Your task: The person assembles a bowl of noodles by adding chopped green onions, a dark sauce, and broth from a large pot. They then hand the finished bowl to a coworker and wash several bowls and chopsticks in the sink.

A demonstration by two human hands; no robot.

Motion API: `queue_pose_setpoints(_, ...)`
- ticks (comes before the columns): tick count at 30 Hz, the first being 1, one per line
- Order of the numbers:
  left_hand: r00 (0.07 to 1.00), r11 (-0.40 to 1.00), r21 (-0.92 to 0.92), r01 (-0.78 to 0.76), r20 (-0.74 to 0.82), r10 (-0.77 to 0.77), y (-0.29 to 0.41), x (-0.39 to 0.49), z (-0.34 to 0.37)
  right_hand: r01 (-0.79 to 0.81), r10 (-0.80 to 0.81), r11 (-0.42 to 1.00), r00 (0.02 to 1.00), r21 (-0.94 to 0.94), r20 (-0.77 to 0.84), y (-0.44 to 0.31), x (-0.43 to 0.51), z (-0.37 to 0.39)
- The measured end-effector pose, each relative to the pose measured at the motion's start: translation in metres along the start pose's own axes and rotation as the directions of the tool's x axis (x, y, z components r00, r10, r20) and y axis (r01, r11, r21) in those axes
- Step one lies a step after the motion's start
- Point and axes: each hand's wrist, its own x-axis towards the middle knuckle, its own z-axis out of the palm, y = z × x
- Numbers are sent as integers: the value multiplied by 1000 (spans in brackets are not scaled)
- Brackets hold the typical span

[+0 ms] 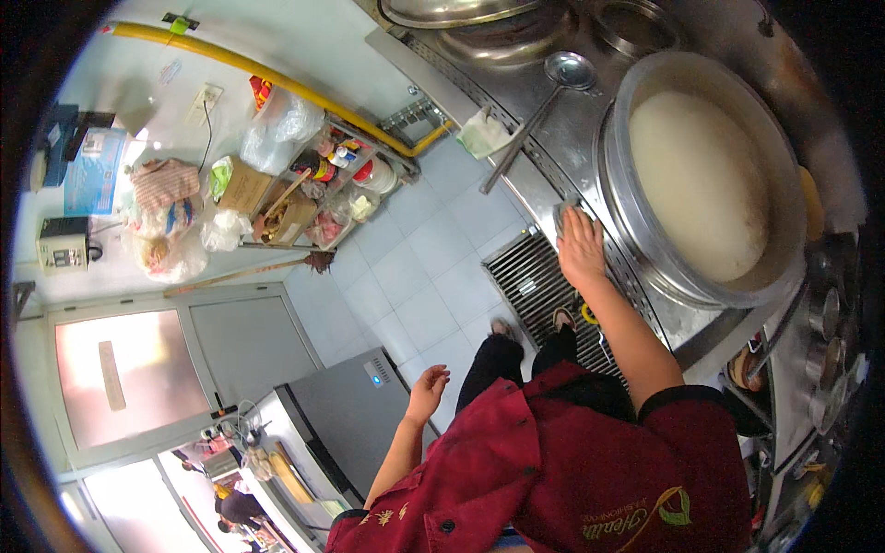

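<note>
My right hand (581, 247) lies with its fingers spread on a grey cloth (563, 211) at the edge strip of the steel stove counter (536, 197). Beside it stands a big metal pot (626, 228) filled with cloudy whitish liquid (698, 186). My left hand (429, 390) hangs over the floor side, its fingers loosely bent, holding nothing. Past my right hand, a long-handled steel ladle (529, 131) rests across the counter with its handle jutting over the edge. Close to that handle is a white and green cloth (484, 133).
A large domed lid (463, 12) and a round metal pan (636, 27) sit at the counter's far end. Below is a floor drain grate (529, 283). A laden shelf (339, 180) stands by the wall, a grey cabinet (346, 408) near my left hand.
</note>
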Motion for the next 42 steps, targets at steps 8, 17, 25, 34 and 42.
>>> queue_pose_setpoints(8,938,918,208,-338,154,310,181,180,-49,-371,443,865,880,337,-169,-39,167,13)
queue_pose_setpoints(17,551,324,537,-779,338,763,360,345,15,-152,156,979,988,137,-15,-8,214,0)
queue_pose_setpoints(25,748,294,718,-631,461,478,380,407,95,187,-188,981,982,-49,-24,11,261,56)
queue_pose_setpoints(34,728,404,616,-676,474,496,415,408,50,-130,131,991,974,16,-185,24,370,46)
queue_pose_setpoints(42,746,350,684,-641,447,493,438,387,17,-676,675,737,735,7,-59,102,441,14)
